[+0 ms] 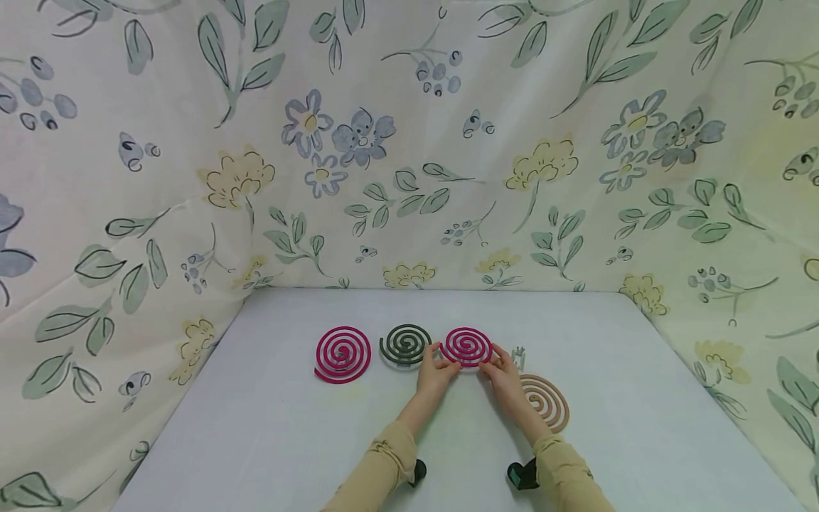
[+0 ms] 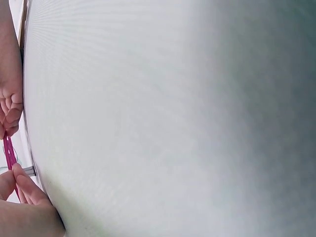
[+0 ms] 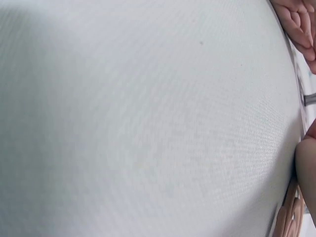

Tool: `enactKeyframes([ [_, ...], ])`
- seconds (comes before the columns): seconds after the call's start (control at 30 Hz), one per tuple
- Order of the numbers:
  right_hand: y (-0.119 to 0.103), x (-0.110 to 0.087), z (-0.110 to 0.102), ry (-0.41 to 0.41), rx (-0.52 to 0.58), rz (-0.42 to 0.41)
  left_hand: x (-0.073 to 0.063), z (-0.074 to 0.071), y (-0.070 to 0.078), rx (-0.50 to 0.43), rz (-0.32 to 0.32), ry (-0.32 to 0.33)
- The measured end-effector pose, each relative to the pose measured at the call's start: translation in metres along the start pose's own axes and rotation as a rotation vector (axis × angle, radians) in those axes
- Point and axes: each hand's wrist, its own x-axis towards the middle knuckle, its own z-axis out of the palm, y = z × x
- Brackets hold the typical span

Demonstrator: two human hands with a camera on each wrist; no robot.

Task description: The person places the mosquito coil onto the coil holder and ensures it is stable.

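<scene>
A magenta mosquito coil [image 1: 466, 347] is held between both hands, a little way in from the far edge of the table. My left hand [image 1: 435, 371] pinches its left rim, thumb towards me. At the opposite rim my right hand [image 1: 504, 380] pinches it too. The left wrist view shows the magenta coil [image 2: 10, 152] edge-on between the fingers. Just left of the left hand is a dark green coil [image 1: 406, 345]. A tan coil [image 1: 545, 402] lies partly hidden behind the right hand and forearm. Beyond the right hand sits a small metal coil stand [image 1: 519, 358].
Another magenta coil [image 1: 343, 355] is at the left of the row. Black wrist straps [image 1: 522, 474] show under the forearms. The white table [image 1: 269, 427] ends at a floral cloth [image 1: 409, 178] behind and at both sides.
</scene>
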Motion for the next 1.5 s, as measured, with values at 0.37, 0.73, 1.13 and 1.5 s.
enactKeyframes([
  [0.37, -0.0007, -0.0002, 0.0002, 0.0, 0.004, -0.007, -0.0008, 0.0001, 0.0019, 0.003, 0.014, 0.002],
  [0.73, 0.0018, 0.0002, 0.0012, 0.006, 0.015, -0.008, 0.0004, 0.0003, -0.0001, 0.018, 0.008, 0.003],
  [1.13, 0.0031, 0.0027, 0.0004, 0.024, 0.001, -0.019, -0.0006, 0.0004, 0.0032, 0.019, 0.016, 0.011],
  [1.5, 0.0025, 0.0018, -0.0002, 0.008, 0.001, -0.015, -0.0025, 0.0007, 0.0009, 0.032, 0.031, 0.01],
])
